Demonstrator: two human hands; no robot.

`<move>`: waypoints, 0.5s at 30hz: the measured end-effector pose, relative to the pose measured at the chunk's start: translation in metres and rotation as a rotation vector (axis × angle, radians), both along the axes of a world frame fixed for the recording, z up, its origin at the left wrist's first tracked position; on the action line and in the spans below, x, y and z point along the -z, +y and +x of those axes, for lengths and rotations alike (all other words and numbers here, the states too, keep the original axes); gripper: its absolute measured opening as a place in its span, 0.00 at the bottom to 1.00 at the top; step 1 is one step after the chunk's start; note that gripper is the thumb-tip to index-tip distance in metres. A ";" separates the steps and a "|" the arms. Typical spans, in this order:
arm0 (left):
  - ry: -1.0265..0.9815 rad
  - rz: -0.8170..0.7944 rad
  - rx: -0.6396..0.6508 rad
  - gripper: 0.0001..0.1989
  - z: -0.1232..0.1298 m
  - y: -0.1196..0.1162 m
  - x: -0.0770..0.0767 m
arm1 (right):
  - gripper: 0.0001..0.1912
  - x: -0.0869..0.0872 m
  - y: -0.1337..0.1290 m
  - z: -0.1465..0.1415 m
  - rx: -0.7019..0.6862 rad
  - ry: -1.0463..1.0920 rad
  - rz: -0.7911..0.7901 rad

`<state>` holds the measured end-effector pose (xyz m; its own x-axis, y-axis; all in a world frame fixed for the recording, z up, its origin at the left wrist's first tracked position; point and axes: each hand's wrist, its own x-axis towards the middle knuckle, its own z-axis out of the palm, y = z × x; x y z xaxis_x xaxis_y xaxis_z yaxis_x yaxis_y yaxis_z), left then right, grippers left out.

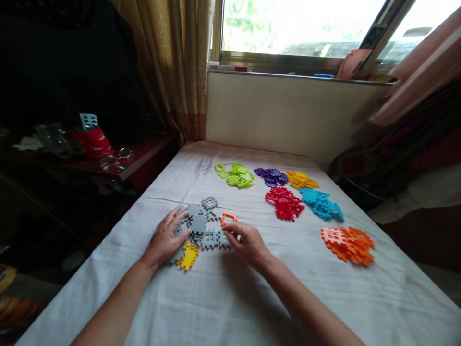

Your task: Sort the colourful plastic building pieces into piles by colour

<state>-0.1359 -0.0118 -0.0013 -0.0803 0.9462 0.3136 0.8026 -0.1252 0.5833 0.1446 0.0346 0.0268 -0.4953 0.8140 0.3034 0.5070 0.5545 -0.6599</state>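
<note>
My left hand lies with its fingers spread over the left side of a pile of grey interlocking plastic tiles. Part of the pile is hidden under it. A yellow tile touches the near side of the pile, just below that hand. At the pile's right edge, my right hand has its thumb and fingers pinched together at the near side of an orange open-frame tile. A grey tile with a square opening lies left of the right fingertips.
Toward the back of the white sheet lie piles of lime green, purple, yellow, red and blue tiles. Orange tiles lie at the right. Glasses rest on a side table.
</note>
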 end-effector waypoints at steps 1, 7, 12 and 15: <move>-0.001 0.001 0.000 0.27 0.000 0.001 0.000 | 0.09 -0.001 -0.014 -0.015 -0.059 -0.066 0.063; -0.050 0.031 -0.010 0.23 -0.002 0.006 0.001 | 0.24 -0.005 -0.055 -0.069 -0.197 -0.437 0.315; -0.089 0.077 -0.049 0.22 -0.006 0.010 0.004 | 0.06 0.003 -0.054 -0.077 -0.180 -0.506 0.535; -0.091 0.100 -0.082 0.20 -0.008 0.011 0.004 | 0.09 0.000 -0.054 -0.066 -0.169 -0.429 0.618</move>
